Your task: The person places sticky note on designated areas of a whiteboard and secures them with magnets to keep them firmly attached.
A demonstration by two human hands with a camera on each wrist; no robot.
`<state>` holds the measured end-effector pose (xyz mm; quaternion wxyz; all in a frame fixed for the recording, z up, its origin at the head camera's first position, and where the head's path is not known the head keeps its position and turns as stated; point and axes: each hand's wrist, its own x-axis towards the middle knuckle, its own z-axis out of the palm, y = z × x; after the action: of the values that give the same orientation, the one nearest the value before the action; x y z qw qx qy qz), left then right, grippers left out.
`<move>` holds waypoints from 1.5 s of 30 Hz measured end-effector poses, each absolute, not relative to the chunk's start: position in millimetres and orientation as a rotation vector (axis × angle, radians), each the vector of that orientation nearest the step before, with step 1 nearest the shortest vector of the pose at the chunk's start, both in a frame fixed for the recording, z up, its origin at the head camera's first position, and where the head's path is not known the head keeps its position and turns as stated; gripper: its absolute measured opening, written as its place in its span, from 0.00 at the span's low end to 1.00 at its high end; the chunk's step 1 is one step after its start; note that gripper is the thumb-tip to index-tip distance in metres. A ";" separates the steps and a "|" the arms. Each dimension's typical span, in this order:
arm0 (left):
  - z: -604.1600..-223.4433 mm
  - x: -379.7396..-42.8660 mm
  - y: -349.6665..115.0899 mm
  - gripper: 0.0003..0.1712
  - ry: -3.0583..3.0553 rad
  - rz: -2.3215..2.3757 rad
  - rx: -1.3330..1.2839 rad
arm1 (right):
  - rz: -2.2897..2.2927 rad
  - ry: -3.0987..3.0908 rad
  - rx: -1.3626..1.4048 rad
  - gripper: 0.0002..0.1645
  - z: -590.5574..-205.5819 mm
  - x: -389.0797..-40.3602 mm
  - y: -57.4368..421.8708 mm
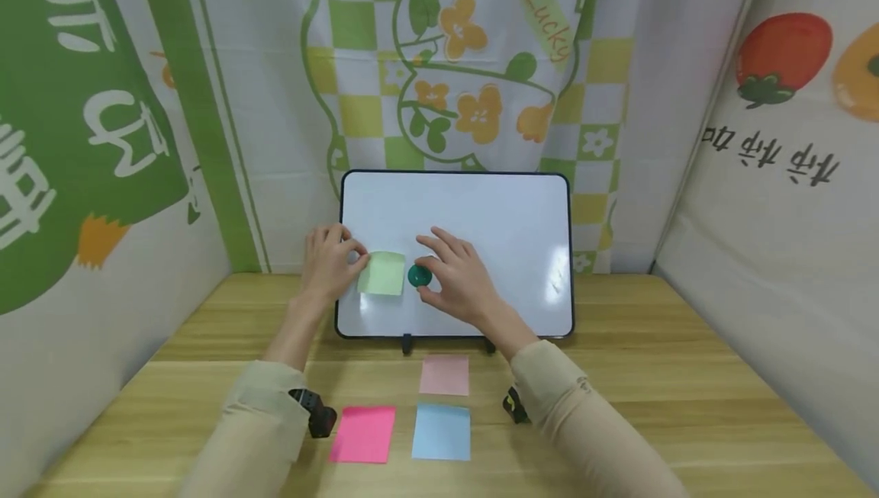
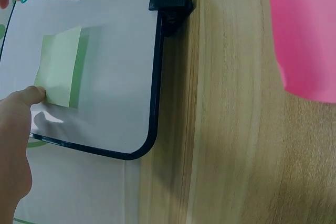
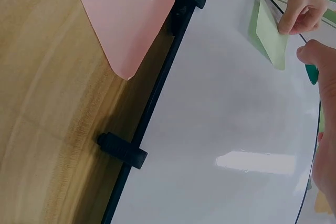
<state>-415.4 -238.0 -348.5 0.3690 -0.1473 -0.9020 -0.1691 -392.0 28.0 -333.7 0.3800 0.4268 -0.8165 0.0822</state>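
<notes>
A small whiteboard with a black frame stands on the table, leaning back. My left hand pinches the upper left corner of a light green sticky note at the board's left side; in the left wrist view the note casts a shadow and its right edge stands off the surface. Just right of the note, my right hand holds a round green magnet between thumb and index finger, the other fingers spread. The right wrist view shows the magnet partly hidden by the thumb.
On the wooden table before the board lie a pale pink note, a bright pink note and a blue note. Black stand feet hold the board's lower edge. Printed curtains hang behind and at both sides.
</notes>
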 end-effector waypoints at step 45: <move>-349.9 -418.1 -235.4 0.07 -2.284 -0.494 -0.368 | -0.003 -2.120 0.972 0.22 -325.7 -415.1 -25.9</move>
<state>-418.1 -235.4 -349.9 0.3781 -0.1441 -0.8938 -0.1934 -415.1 -25.9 -325.7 0.3936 0.3831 -0.8356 -0.0013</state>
